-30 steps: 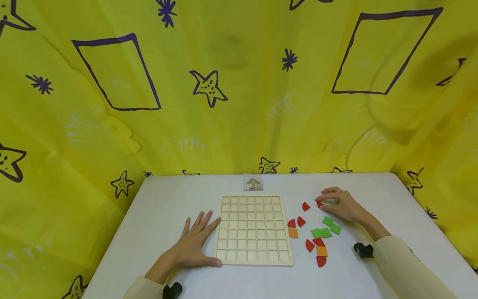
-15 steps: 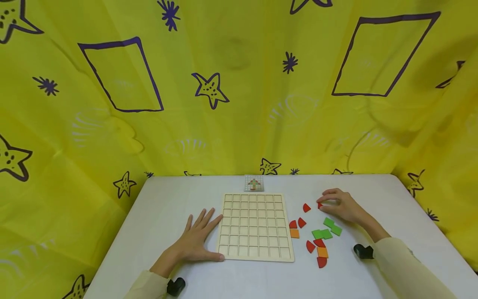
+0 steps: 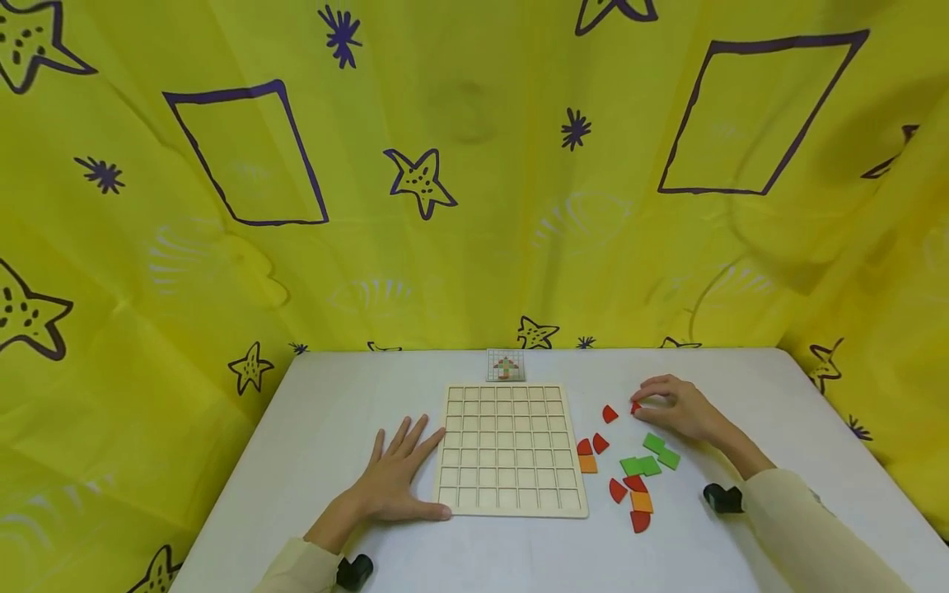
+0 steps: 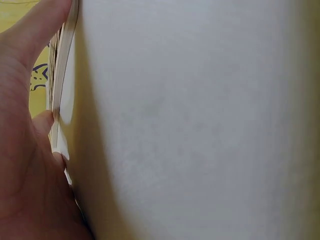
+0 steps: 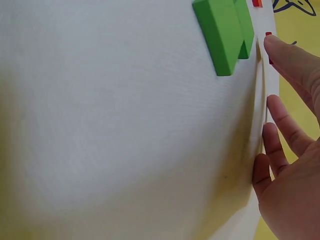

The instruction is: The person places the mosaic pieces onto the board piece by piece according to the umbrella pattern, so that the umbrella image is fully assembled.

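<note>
A pale wooden grid board (image 3: 512, 451) with square cells lies in mid-table in the head view. My left hand (image 3: 396, 486) is spread flat along its left side, with the index fingertip at the edge and the thumb at the near left corner. In the left wrist view the board (image 4: 64, 65) shows edge-on past the thumb. To the right, my right hand (image 3: 680, 405) pinches a red quarter-circle tile (image 3: 635, 408) between thumb and index finger. In the right wrist view, the thumb partly covers that tile (image 5: 270, 60). Nearest to this hand lie green tiles (image 3: 654, 443).
Loose red quarter-circle tiles (image 3: 610, 413), orange squares (image 3: 588, 464) and more green tiles (image 3: 650, 466) are scattered right of the board. One orange square sits against its right edge. A small pattern card (image 3: 506, 366) lies behind the board. A yellow curtain (image 3: 474, 247) closes off the table's back.
The board has slid slightly away from me, with the left hand moving along at its edge. My right hand stays at the red tile. The whole head view has shifted a little.
</note>
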The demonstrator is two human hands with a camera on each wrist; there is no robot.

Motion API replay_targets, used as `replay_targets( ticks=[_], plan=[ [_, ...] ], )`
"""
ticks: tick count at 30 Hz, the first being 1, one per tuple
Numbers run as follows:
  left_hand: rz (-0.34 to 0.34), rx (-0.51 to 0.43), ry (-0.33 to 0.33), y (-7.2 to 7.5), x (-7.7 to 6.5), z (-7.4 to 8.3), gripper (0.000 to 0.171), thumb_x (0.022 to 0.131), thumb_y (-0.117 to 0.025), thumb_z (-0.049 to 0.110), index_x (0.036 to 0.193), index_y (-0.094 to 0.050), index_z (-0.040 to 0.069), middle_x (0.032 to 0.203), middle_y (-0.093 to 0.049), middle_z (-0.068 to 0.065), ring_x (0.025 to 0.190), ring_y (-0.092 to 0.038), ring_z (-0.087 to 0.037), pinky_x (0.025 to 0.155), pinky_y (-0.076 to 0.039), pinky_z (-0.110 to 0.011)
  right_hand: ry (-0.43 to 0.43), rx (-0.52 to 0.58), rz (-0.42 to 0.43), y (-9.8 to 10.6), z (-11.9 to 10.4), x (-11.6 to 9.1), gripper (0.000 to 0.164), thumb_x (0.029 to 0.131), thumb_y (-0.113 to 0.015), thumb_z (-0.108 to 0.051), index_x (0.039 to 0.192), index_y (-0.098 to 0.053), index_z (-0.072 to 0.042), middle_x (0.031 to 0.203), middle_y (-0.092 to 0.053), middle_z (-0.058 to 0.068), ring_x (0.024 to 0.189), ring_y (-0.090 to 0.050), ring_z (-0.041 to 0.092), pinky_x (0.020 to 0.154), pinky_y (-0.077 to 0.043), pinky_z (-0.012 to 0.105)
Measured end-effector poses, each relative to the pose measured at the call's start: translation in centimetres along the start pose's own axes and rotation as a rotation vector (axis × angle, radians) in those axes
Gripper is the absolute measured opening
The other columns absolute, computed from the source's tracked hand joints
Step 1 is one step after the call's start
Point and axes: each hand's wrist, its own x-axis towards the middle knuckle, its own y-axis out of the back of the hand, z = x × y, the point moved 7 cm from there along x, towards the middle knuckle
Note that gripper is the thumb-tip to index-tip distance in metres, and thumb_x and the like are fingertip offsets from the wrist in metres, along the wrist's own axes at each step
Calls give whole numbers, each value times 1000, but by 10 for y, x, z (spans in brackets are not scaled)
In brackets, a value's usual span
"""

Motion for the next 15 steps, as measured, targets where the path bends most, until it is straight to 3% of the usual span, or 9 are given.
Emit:
replay_targets(
  ticks=[6, 15],
  plan=[
    [18, -2, -7, -5, 1, -4, 120, 69, -68, 86, 165, -25, 27, 173, -9, -9, 158, 0, -37, 117, 7, -71, 21, -9, -11, 3, -5, 0, 18, 92, -79, -20, 108, -78, -12, 119, -69, 14, 123, -54, 45, 104, -39, 70],
    [-1, 42, 33, -9, 2, -9, 121, 68, -65, 89, 165, -21, 32, 173, -3, -2, 158, 6, -30, 119, 10, -68, 19, -20, 12, 7, -21, 1, 20, 92, -80, -23, 108, -77, -11, 120, -70, 15, 110, -60, 42, 96, -48, 62]
  ],
)
